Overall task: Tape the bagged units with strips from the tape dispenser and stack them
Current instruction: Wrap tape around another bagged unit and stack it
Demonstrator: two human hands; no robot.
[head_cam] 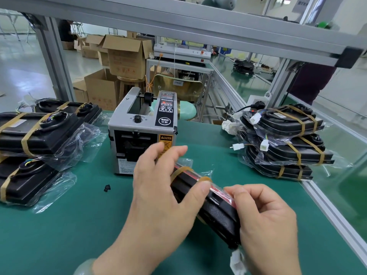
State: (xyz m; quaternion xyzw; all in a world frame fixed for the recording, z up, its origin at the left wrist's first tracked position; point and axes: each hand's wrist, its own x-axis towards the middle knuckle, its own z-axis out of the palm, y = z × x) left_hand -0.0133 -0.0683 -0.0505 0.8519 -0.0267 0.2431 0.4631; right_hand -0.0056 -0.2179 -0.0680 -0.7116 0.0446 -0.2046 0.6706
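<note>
Gripping the bagged unit (216, 213) in both hands, tilted on edge just above the green mat (79, 225), at about five o'clock from the frame's middle. Left hand (158, 185) wrapped over the far end, thumb pressing a tan tape strip (204, 178) down across the bag's upper edge. Right hand (264, 219) curled round the near end, thumb and forefinger pinching at the edge (film or tape end between them, impossible to tell). Second band (177, 171) already round the far end, beside the left fingers. White connector (237, 262) dangling below at six o'clock.

Further out: tape dispenser (143, 124) just beyond at twelve o'clock, taped stack (288, 139) at two o'clock, another taped pile (35, 132) at nine, small black scrap (107, 187) on the mat at eight.

Risks, by judgement:
- Creasing the strip, or trapping loose film under it, if smoothed while the bag is slack.
- Snagging the hanging connector on the way across.
- Sliding or toppling that staggered right-hand stack if set down off-centre on slippery plastic.
</note>
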